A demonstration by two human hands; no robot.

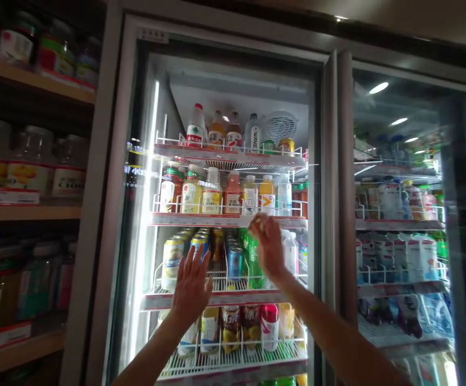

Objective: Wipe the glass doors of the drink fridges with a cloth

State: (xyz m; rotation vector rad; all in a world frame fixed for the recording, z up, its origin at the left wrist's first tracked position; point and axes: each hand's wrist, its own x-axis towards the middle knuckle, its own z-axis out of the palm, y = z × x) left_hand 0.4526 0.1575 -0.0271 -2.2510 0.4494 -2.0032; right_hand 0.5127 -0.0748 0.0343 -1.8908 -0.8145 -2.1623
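I face an open drinks fridge [233, 59] with several wire shelves of bottles and cans. My left hand [190, 287] is raised flat with fingers spread, in front of the can shelf [217, 297], near a blue can [235, 262]. My right hand [267, 244] reaches in at the edge of the shelf above [201, 219], fingers bunched and blurred, close to a green bottle [253, 257] and clear bottles [291, 252]. Whether it holds anything is unclear.
The second fridge door [401, 214] on the right is shut, with cartons and bottles behind glass. Wooden shelves [28, 212] on the left carry jars. The open door's frame [108, 214] stands at the left of the fridge opening.
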